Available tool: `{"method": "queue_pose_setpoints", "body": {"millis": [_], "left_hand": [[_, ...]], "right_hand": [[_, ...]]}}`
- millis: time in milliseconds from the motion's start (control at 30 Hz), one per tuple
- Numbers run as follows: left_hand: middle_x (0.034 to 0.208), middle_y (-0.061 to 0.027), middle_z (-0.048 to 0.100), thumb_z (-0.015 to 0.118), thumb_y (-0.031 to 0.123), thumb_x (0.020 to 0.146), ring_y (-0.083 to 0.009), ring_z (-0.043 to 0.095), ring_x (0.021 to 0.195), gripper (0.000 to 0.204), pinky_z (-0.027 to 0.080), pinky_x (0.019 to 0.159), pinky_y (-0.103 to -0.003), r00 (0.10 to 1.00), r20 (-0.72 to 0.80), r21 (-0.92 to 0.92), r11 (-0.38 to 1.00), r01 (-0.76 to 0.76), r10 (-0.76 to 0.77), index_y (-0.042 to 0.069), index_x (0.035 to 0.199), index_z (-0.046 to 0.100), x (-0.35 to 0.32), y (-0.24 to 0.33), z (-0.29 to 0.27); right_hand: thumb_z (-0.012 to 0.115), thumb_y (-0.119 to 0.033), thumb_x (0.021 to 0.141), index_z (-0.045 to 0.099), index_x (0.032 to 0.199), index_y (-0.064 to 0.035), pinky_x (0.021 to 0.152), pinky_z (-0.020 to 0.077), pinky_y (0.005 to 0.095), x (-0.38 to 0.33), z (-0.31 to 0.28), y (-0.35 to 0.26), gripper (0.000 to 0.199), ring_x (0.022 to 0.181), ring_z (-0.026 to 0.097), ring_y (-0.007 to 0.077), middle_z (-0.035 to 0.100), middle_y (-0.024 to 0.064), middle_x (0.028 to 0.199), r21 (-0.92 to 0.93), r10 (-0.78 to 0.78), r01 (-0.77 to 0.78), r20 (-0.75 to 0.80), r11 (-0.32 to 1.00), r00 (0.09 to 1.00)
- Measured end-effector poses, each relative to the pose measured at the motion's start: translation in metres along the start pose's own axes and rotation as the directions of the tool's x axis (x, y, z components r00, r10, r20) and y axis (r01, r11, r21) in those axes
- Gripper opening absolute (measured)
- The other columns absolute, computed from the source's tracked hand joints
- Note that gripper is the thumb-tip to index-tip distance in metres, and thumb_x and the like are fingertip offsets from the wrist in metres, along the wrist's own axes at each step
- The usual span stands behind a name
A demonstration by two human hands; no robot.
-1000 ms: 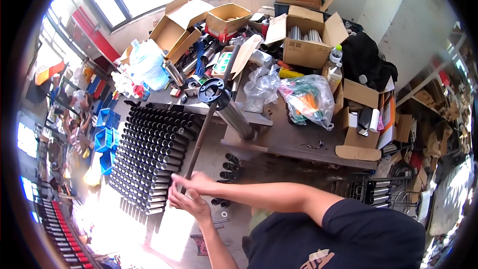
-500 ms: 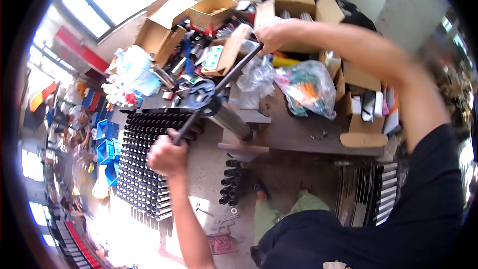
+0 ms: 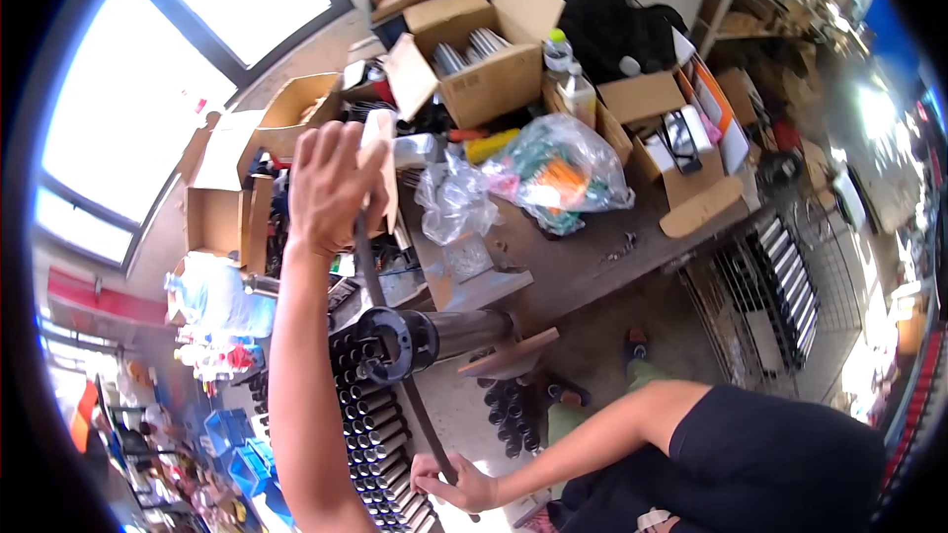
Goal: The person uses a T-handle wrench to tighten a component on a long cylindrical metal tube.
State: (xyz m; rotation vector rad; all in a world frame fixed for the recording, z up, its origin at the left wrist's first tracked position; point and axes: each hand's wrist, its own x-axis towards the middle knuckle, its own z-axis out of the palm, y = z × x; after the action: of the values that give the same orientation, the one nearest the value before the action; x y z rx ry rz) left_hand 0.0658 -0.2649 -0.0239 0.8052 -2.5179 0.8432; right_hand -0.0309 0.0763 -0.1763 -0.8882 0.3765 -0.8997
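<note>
A long dark metal bar [image 3: 427,422] crosses the dark round collar [image 3: 423,341] on the end of a shiny metal cylinder [image 3: 474,331], which sticks out at the bench's front edge. My left hand [image 3: 334,188] is on the bar's far end, its palm against the bar and the fingertips pointing away from me. Lower down, my right hand [image 3: 456,482] has its fingers wrapped round the near end. The left forearm hides part of the rows of tubes behind it.
On the bench [image 3: 583,281] lie a plastic bag of coloured parts [image 3: 563,178], crumpled clear plastic [image 3: 454,197] and an open carton of metal tubes [image 3: 494,84]. Rows of black-ended tubes [image 3: 370,444] stand below left, near blue crates [image 3: 247,464]. A wire rack [image 3: 780,286] stands at right.
The bar has turned clockwise in the picture. My right hand has come down from the far end to near my body, and my left hand has swung up and away. The view has shifted too.
</note>
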Motion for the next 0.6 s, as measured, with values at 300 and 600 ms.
{"method": "queue_pose_setpoints", "body": {"millis": [300,600], "left_hand": [[0.076,-0.0001,0.055,0.053,0.042,0.104,-0.011,0.049,0.064,0.037,0.043,0.058,-0.031,-0.488,0.741,-0.122,-0.807,0.578,-0.462,0.007,0.101,0.06,-0.205,0.24,-0.173],[0.078,-0.0166,0.071,0.063,0.04,0.091,-0.0376,0.071,0.073,0.039,0.056,0.066,-0.046,-0.33,0.151,0.397,-0.248,0.884,-0.932,0.002,0.083,0.071,-0.082,0.292,-0.143]], "right_hand": [[0.062,-0.005,0.089,0.05,0.122,-0.0044,0.091,0.0423,0.0413,0.107,-0.118,-0.138,0.035,0.1,0.051,0.0287,0.048,0.0151,0.108,-0.838,-0.747,0.393,-0.027,0.378,0.664],[0.073,-0.026,0.078,0.077,0.088,-0.0141,0.091,0.0544,0.0442,0.365,-0.207,-0.266,0.017,0.101,0.07,0.0314,0.075,0.0107,0.097,-0.574,0.222,0.469,0.448,-0.671,0.866]]}}
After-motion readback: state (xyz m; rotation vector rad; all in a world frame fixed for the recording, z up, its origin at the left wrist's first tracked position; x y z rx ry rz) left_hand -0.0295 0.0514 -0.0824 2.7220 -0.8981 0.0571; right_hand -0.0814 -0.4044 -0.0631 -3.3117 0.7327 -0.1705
